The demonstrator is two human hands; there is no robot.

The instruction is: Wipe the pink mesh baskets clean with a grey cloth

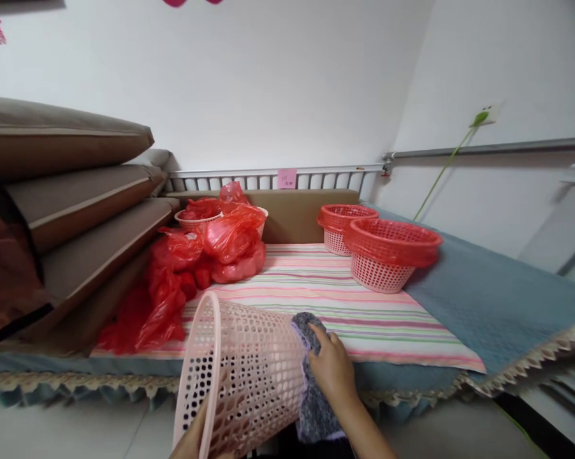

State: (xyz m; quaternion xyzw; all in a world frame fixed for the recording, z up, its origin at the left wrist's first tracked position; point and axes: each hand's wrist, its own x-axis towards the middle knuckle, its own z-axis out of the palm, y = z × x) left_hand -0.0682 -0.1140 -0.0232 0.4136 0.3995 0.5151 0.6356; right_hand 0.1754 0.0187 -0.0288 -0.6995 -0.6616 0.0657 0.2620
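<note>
A pale pink plastic basket (259, 357) with a lattice of holes lies tipped on its side in front of me, its open rim facing left. My left hand (199, 433) holds it low at the rim, and its fingers are partly hidden by the lattice. Against the basket's base, on the right, my right hand (333, 363) presses a dark grey cloth (316, 408) with a lilac edge. The fingers of that hand are bent over the cloth, and the rest of the cloth hangs down below.
Two baskets with red plastic liners, one nearer (385, 271) and one behind (336, 241), stand on a striped cloth (297, 274). Red plastic bags (234, 236) are heaped at left, beside stacked cushions (87, 197). A pink note (287, 178) hangs on the back rail.
</note>
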